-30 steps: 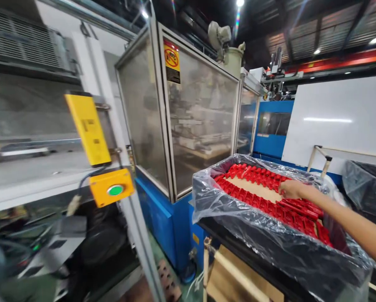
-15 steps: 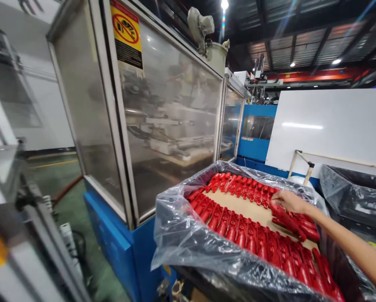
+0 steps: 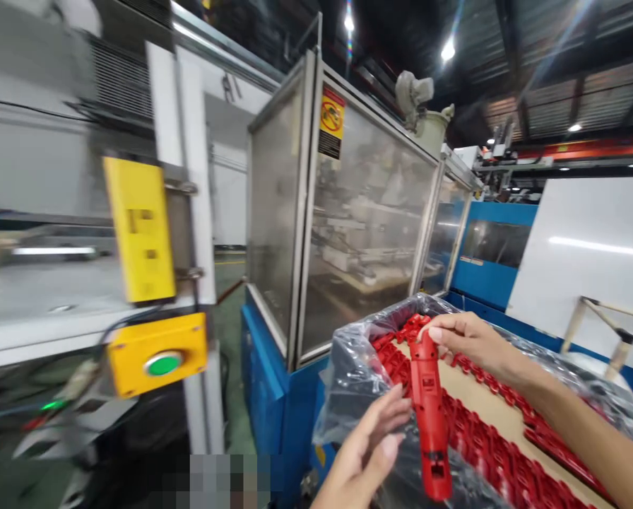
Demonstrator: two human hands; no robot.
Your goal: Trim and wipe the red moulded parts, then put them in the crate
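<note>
Red part (image 3: 429,410), 5 o'clock: smooth glossy plastic. Liner (image 3: 348,364), also 5: clear plastic film, shiny, crinkled. Sheet (image 3: 486,406), 4 o'clock: matt tan, cardboard-looking. Button box (image 3: 126,357), 8 o'clock: smooth, slight sheen. Board (image 3: 595,230), 3 o'clock: smooth, glossy. Guard frame (image 3: 304,162), 12 o'clock: satin metal.

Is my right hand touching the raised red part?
Touching: the head view shows your right hand gripping the red part at its upper end.

Dark ceiling (image 3: 539,42) stretched toward 2 o'clock; bright lamp (image 3: 448,49) glowed at 1. Clear-panelled enclosure (image 3: 374,212) on blue base (image 3: 268,403) rose at 12. White panel (image 3: 586,212) stood at 3, pale wall (image 3: 229,212) at 10, green floor (image 3: 237,417) at 7.
</note>
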